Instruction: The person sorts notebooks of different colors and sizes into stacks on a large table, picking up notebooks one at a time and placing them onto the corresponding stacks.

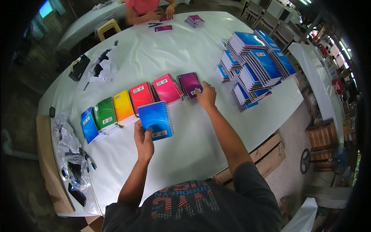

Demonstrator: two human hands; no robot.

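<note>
Sorting spiral notebooks by colour on the white table (185, 147), one in hand.

Our left hand (143, 142) pinches the glossy blue spiral-bound notebook (155, 119) at its near edge, thumb on the cover, long axis running away from us, just in front of the row of stacks. Our right hand (206, 95) is nearer the purple notebook stack (189, 84) at the row's right end, fingers flat on its corner, gripping nothing. Blue stack (88, 125) sits far left.
</note>
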